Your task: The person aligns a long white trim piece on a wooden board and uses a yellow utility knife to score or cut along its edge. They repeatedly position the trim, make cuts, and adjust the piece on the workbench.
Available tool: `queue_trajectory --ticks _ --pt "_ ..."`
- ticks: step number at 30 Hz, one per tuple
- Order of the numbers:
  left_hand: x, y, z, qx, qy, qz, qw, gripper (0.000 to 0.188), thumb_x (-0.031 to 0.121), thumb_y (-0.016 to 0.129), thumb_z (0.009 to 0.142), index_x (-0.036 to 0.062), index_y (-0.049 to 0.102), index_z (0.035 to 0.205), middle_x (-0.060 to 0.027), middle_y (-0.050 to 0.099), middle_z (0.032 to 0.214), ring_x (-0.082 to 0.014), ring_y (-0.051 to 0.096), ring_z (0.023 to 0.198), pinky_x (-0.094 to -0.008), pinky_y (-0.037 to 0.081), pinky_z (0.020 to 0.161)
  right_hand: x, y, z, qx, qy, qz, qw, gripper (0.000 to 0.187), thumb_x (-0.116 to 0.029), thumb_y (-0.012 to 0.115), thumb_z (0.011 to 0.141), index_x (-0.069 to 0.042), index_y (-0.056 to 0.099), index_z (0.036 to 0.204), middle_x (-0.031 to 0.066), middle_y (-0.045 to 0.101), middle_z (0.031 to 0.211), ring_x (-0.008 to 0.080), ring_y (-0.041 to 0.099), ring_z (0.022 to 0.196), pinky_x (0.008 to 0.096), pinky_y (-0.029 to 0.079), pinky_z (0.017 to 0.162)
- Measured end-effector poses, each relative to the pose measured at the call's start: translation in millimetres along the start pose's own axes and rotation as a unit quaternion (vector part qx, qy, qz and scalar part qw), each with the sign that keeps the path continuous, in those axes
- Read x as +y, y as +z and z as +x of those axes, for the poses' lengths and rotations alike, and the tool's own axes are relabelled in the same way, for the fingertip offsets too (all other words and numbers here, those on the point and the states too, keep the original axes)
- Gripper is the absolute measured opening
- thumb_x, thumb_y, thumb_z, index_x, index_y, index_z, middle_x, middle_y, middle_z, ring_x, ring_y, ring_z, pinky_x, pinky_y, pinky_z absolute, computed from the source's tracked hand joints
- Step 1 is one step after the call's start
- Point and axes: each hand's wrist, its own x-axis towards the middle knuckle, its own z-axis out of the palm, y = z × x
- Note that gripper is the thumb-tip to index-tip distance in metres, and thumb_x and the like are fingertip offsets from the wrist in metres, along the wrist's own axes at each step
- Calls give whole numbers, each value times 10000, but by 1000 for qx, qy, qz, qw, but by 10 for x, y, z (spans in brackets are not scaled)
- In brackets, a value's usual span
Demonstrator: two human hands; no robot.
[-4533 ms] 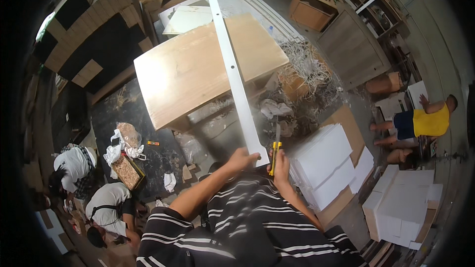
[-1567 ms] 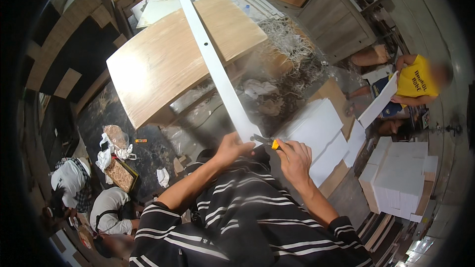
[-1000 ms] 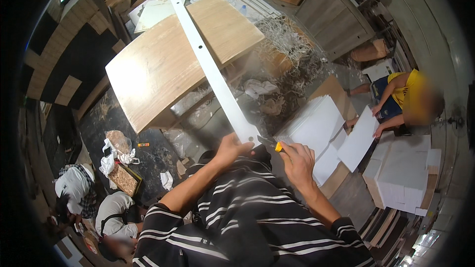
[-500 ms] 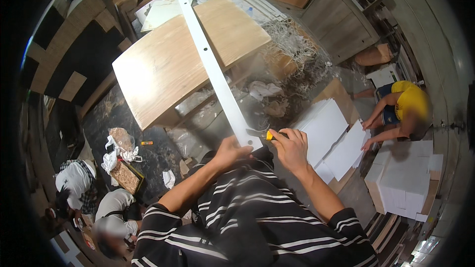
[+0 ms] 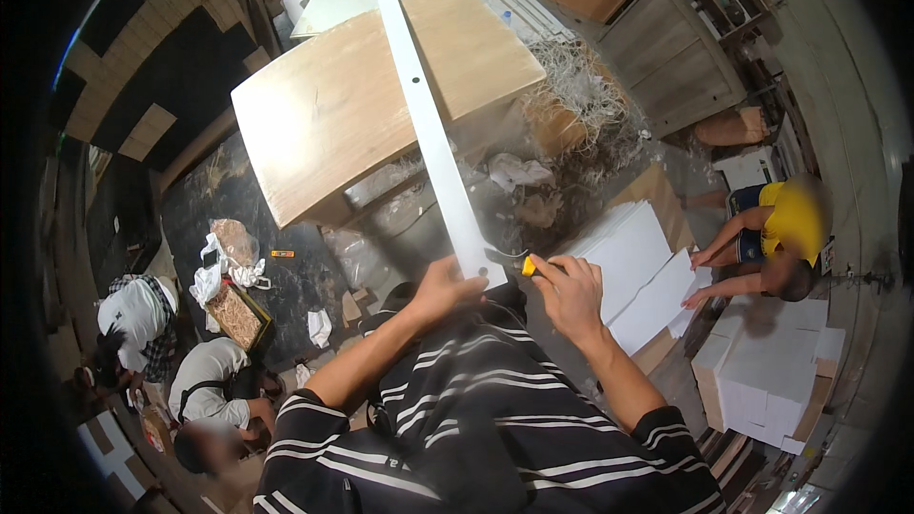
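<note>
A long white strip with small holes point(image 5: 426, 114) runs from the top of the view down to my chest, lying over a light wooden panel point(image 5: 352, 105). My left hand point(image 5: 447, 287) grips the strip's near end from the left side. My right hand point(image 5: 569, 295) is closed around a yellow-handled tool point(image 5: 526, 265), its metal tip touching the right edge of the strip's near end. My striped dark sleeves fill the lower part of the view.
A stack of white sheets point(image 5: 633, 266) lies to my right, with a person in a yellow shirt point(image 5: 785, 228) reaching over it. White boxes point(image 5: 771, 371) stand further right. Shredded packing and clear plastic wrap point(image 5: 571, 124) lie ahead. Two people point(image 5: 181, 362) crouch at lower left.
My right hand with the yellow-handled tool has shifted a little along the strip's near end. The person in yellow has bent down over the white sheets. My view has swung slightly.
</note>
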Motion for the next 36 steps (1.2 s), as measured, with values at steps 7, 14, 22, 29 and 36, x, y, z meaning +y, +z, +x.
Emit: queue_trajectory --ticks 7,14,22,29,36 --pt "-43 -34 -12 -17 8 14 1000 259 33 731 903 -37 631 1131 -73 692 982 -145 677 774 -287 578 696 -1 63 110 18 -42 -21 999 364 -170 739 847 -180 752 1210 54 661 1045 253 589 983 399 386 898" --pt "-102 -65 -44 -2 7 30 1000 262 23 718 902 -55 631 1136 -85 695 955 -152 677 750 -287 570 677 19 88 230 16 -95 -20 995 363 -162 742 839 -188 756 1201 60 659 1052 256 588 994 409 385 924" --pt "-130 17 -101 -18 -1 2 1000 299 30 734 912 -47 613 1175 -82 701 1000 -147 681 781 -302 599 694 -38 152 519 5 -146 13 989 355 -172 762 824 -190 765 1179 36 667 1038 225 592 1001 400 381 926" --pt "-75 -56 -131 27 -2 3 1000 304 41 725 903 -52 620 1172 -74 671 994 -144 667 773 -287 586 685 106 -80 328 -38 -119 -8 992 331 -206 754 849 -188 767 1179 27 677 1032 229 600 989 393 384 917" --pt "-124 -68 -92 30 10 -4 999 295 48 732 894 -45 625 1152 -79 674 1004 -145 670 776 -289 588 681 76 -15 380 -36 -96 10 995 324 -207 735 873 -190 761 1195 33 675 1025 233 599 968 386 386 894"
